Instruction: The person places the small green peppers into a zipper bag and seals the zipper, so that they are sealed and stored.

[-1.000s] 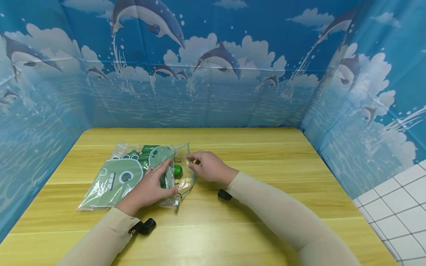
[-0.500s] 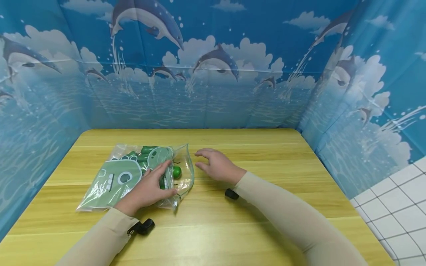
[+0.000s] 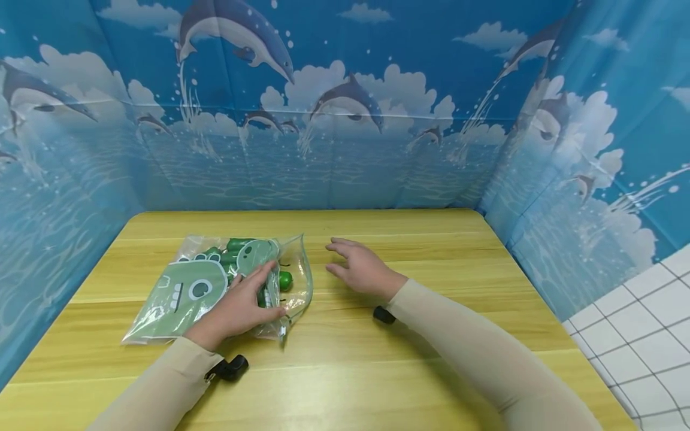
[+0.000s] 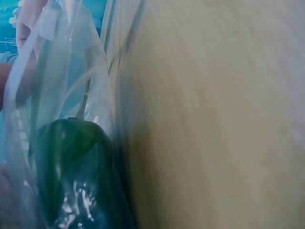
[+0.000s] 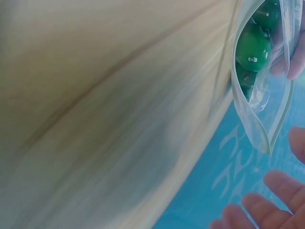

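A clear plastic bag (image 3: 191, 299) printed with a green cartoon face lies on its side at the left of the table, its mouth gaping to the right. Several glossy green, pepper-like pieces are inside; a round one (image 5: 253, 46) sits near the mouth, and a dark green one with a thin stem (image 4: 76, 167) shows through the film. My left hand (image 3: 237, 308) rests on the bag's upper side by the mouth, fingers and thumb extended. To the right of the mouth, apart from it, my right hand (image 3: 363, 269) hovers with fingers spread, holding nothing.
A yellow wood-grain table (image 3: 334, 371) carries the bag. Blue dolphin-print curtains (image 3: 345, 161) stand along its back and sides. White tiles (image 3: 641, 323) show past the right edge. Black wrist cameras (image 3: 233, 368) sit under both sleeves.
My right hand has drawn away from the bag's mouth to the right, and its fingers have spread apart. The left hand and the bag stay in place.
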`<state>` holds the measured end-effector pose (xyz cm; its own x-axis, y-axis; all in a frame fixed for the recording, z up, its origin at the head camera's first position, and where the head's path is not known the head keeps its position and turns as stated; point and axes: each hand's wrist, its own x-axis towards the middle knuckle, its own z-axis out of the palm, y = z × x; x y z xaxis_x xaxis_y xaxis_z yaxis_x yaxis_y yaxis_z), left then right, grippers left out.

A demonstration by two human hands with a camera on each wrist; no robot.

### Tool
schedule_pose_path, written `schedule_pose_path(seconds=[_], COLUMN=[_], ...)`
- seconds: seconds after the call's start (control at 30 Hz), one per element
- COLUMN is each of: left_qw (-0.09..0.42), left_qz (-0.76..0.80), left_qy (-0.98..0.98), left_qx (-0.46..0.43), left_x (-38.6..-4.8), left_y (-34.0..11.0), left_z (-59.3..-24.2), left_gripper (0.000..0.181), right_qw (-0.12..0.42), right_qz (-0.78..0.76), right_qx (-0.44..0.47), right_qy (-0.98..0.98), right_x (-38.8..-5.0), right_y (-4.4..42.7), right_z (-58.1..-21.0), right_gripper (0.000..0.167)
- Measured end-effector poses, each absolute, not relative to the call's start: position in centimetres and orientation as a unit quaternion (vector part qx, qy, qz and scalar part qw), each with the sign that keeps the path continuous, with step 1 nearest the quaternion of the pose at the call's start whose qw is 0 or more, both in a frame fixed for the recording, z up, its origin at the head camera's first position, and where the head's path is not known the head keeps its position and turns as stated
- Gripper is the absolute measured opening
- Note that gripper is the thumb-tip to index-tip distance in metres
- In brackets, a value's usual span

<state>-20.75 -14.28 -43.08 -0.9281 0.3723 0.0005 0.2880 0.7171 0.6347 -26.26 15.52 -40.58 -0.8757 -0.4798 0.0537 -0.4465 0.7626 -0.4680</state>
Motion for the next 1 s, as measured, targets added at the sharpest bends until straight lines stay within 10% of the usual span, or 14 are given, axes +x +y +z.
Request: schedule_pose_path(seconds=[1.0], left_qw=[0.055], left_qz=[0.286], left_qy=[0.934], left_qx=[0.204], left_x=[-20.4], left_y=[-13.6], left_z=[-42.9], left_gripper=[0.107], right_qw=[0.034], right_qz=[-0.232], right_qx=[-0.230], right_qy=[0.944], right_x=[-25.8], right_y=[17.6], right_z=[-40.9], right_gripper=[0.065])
